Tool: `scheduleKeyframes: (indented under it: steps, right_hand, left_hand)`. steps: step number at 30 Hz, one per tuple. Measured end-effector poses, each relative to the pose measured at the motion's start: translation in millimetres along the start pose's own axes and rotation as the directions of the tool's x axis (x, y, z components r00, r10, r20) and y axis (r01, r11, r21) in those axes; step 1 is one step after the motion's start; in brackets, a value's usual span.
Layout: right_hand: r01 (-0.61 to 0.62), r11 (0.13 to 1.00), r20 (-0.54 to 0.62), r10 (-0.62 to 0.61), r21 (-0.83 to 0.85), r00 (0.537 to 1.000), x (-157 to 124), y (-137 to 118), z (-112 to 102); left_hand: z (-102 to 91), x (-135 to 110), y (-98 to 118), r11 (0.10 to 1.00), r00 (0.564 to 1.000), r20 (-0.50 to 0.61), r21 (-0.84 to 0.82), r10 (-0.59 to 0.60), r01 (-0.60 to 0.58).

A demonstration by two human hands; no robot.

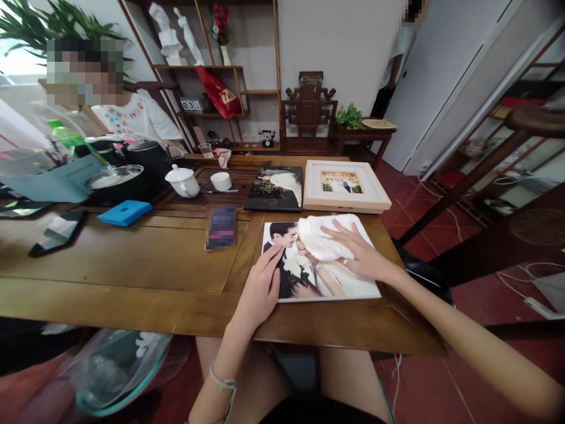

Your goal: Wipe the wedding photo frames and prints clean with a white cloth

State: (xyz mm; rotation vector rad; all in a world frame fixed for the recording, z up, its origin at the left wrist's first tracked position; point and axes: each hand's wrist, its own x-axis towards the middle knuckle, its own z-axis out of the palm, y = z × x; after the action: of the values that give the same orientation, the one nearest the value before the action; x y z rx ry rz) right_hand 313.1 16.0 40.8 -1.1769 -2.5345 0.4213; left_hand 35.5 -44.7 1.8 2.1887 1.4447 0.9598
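A wedding photo panel (300,282) with a white edge lies flat near the table's front edge, showing a couple in black, white and soft colour. My right hand (359,250) presses a folded white cloth (324,232) onto its upper right part, fingers spread over the fabric. The cloth and hand hide part of the picture. On the panel's left side rests my left hand (262,282), fingers stretched out and lying on the surface, nothing held. Just behind are a dark photo panel (276,191) and a light wooden picture frame (311,203) with a small photo.
On the wooden table (176,259) are a phone-like item (221,228), a blue block (125,212), a lidded white cup (182,180), a small white bowl (221,181) and a glass-lidded pot (117,179). A person (141,118) sits across at left. A lined bin (119,371) stands below.
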Motion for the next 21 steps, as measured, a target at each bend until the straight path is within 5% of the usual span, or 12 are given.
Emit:
scheduleKeyframes:
  steps: [9, 12, 18, 21]
  right_hand:
    - [0.118, 0.992, 0.249, -0.125, 0.044, 0.960, -65.8, -84.6, 0.0]
    - [0.130, 0.989, 0.239, -0.143, 0.069, 0.960, -51.3, -72.2, -2.8]
    - [0.056, 0.998, 0.040, -0.057, 0.031, 0.998, 16.3, 0.3, -0.3]
    - [-0.002, 1.000, -0.005, 0.002, -0.015, 1.000, 36.6, 9.1, 2.1]
  left_hand:
    - [1.0, -1.0, -2.1, 1.000, 1.000, 0.016, 0.011, -0.010, 0.010]
    - [0.7, -0.9, -2.4, 1.000, 1.000, 0.020, 0.006, -0.007, 0.007]
    - [-0.7, -1.3, -0.9, 1.000, 1.000, 0.027, 0.013, -0.011, 0.011]
    - [-0.3, -1.5, -1.0, 1.000, 1.000, 0.026, 0.015, -0.003, 0.002]
